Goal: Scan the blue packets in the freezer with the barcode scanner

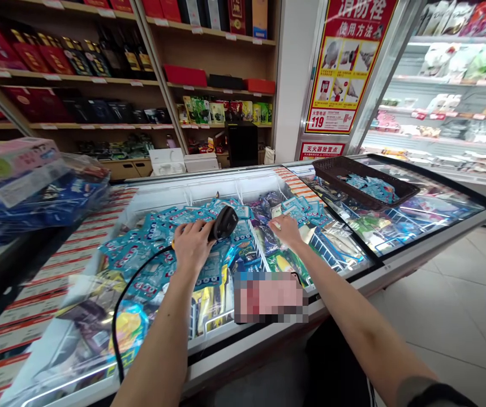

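My left hand (192, 244) is wrapped round a black barcode scanner (224, 224), its head turned to the right. A black cord (117, 316) runs from the scanner down past my left forearm. Under it, many blue packets (151, 249) are spread over the freezer's glass top. My right hand (285, 229) is closed, fingers bent, over the glass beside a smaller group of blue packets (306, 210). A small pale bit shows at its fingertips; I cannot make out what it is.
A brown basket (327, 165) with more blue packets stands at the right on the freezer (353, 282). A blurred-out flat object (270, 298) lies at the front edge. Boxes and blue packages (26, 186) are piled at the left. Shelves (217, 85) stand behind.
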### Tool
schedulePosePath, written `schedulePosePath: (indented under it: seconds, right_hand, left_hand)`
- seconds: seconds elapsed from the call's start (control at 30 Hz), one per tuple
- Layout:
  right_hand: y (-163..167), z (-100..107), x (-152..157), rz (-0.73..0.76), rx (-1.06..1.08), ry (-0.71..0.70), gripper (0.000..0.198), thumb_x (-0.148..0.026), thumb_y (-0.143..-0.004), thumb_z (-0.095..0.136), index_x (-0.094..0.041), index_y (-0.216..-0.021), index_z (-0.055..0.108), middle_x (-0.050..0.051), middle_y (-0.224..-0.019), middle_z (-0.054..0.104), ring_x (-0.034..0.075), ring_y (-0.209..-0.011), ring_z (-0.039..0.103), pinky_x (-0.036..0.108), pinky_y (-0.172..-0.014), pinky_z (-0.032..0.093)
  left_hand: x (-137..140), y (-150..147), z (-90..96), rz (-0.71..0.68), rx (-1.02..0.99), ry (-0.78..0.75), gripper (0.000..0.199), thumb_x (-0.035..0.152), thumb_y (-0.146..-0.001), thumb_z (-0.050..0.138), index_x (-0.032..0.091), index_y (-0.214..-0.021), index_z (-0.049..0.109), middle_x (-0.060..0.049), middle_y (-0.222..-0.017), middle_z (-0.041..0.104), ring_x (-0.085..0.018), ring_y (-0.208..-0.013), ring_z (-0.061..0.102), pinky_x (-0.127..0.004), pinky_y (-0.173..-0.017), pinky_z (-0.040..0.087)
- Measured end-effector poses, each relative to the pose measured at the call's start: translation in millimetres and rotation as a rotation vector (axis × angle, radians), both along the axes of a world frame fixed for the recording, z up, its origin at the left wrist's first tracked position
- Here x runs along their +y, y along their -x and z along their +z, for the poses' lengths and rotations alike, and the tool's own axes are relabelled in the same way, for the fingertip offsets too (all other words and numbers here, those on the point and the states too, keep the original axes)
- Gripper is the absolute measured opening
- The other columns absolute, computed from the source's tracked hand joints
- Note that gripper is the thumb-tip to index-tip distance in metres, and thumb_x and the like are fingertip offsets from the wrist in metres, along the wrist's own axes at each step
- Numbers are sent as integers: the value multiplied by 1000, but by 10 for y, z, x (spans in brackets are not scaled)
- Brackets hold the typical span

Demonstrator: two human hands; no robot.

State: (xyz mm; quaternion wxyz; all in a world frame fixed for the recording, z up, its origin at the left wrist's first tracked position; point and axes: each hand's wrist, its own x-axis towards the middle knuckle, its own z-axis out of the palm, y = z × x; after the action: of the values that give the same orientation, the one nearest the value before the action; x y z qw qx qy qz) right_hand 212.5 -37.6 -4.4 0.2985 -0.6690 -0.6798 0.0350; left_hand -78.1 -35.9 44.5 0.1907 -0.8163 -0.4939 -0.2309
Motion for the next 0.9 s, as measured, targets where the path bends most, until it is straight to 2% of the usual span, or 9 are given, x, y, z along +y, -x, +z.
schedulePosePath:
  seconds: [0.2,0.4,0.53,0.63,0.8,0.9]
  right_hand:
    - [343,46,56,60,-21,73,61,-76,-76,45,-27,-107,64,9,-120,54,31,-117,42,47,-96,31]
    - [461,88,35,119,-48,111,70,-80,-73,41,-26,-111,61,12,-121,52,34,-118,41,51,-96,30]
    - [468,69,56,114,-94,61,75,-81,-64,53,-25,-113,59,13,-120,51,35,-117,41,51,-96,30]
    - [410,49,74,123,-80,79,74,-75,-60,63,-26,-114,59,12,-123,50,34,-117,40,50,-96,30]
    - [204,6,114,215,55,138,39,-48,-76,65,-30,-110,64,5,-125,51,26,-119,42,43,-101,30]
    - [117,-34,151,230,139,126,29,-37,-76,67,-28,-103,66,3,-122,54,23,-117,45,41,-103,29]
  left_hand:
    - [60,70,-48,-11,18,0,35,33,-83,53,24,-117,54,-10,-106,64,-28,-100,57,-44,-90,36]
    - [57,66,-47,-4,32,3,37,31,-81,55,26,-117,53,-8,-107,64,-27,-100,58,-43,-89,37]
    - [59,63,-56,-9,36,8,36,30,-80,55,25,-116,54,-8,-104,64,-28,-100,58,-43,-89,36]
    - [50,59,-56,-18,39,16,35,31,-81,55,25,-115,54,-9,-103,64,-28,-98,58,-44,-89,36]
    - [28,46,-50,-48,53,29,34,30,-81,55,24,-115,55,-9,-103,64,-28,-100,57,-43,-90,35]
    - [24,36,-52,-57,46,39,34,31,-83,53,23,-116,55,-10,-103,64,-28,-102,57,-42,-90,35]
